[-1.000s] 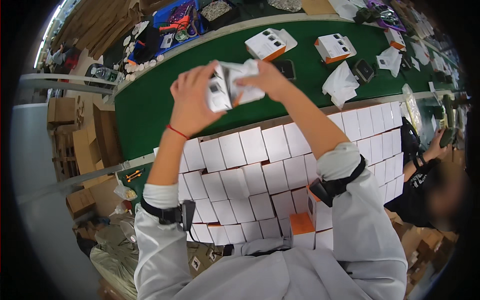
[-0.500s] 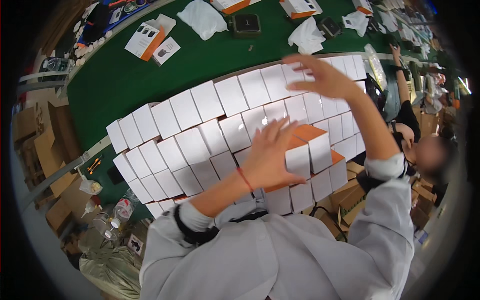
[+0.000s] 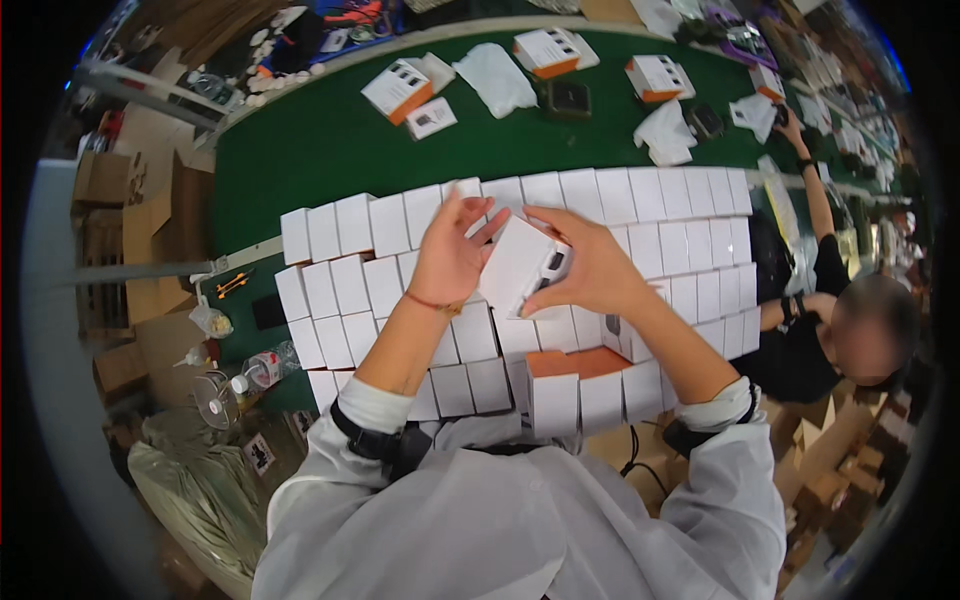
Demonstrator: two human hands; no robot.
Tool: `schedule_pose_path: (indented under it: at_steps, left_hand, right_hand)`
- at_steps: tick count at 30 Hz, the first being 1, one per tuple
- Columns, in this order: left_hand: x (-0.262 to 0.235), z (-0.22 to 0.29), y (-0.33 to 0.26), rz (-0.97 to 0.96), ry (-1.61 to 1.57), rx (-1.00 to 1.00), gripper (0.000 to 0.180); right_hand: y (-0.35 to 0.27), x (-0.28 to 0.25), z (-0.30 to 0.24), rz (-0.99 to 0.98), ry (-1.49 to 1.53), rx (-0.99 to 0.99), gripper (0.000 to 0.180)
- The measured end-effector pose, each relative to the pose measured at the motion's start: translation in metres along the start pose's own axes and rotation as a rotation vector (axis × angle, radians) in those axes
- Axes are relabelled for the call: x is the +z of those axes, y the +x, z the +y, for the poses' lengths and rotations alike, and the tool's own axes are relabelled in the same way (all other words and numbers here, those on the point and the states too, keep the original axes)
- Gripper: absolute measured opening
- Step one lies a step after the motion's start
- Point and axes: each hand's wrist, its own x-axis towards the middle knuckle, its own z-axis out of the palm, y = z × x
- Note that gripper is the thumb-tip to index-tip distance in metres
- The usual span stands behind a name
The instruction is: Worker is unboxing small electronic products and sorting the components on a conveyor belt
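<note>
the right hand (image 3: 595, 270) grips a box (image 3: 513, 265), thumb low on the printed side and fingers over the far end, while the left hand (image 3: 450, 250) is loosely spread at the box's nine o'clock; i cannot tell whether its fingertips touch the cardboard. the box is in the air over the rows (image 3: 390, 225) of white boxes, near the middle of the view. taking the box as the clock's centre, the likeliest trouble seems a slip: with the left hand so loose, most of the hold appears to fall on the right, and a weak pinch or a twist could drop it, denting a corner or knocking the rows askew. the right forearm, slanting out at four o'clock over the rows, might brush a box out of line if it dips. at five o'clock the orange-topped boxes (image 3: 600, 362) sit close to the shirt (image 3: 530, 500), so a lean inward could nudge them. the box looks crisp and squarish, tilted, its broad white face plain toward the viewer; the side at three o'clock carries small dark pictures of a gadget. further off at eleven o'clock, printed boxes (image 3: 397, 90) stand on the green tabletop (image 3: 300, 160).
</note>
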Motion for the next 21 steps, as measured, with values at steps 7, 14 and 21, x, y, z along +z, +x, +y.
schedule_pose_path:
  at_steps: [7, 14, 21]
  left_hand:
    - [0.013, -0.026, -0.075, 0.282, 1.049, 0.723, 0.109]
    - [-0.022, 0.038, -0.063, 0.064, 0.911, 0.349, 0.125]
    - [-0.037, 0.048, -0.082, -0.510, 0.292, 0.028, 0.099]
  right_hand:
    - [0.036, 0.059, -0.027, 0.249, 0.523, 0.209, 0.073]
    - [0.021, 0.014, -0.057, -0.087, 0.146, -0.109, 0.055]
    - [0.052, -0.007, -0.133, -0.140, -0.423, -0.684, 0.063]
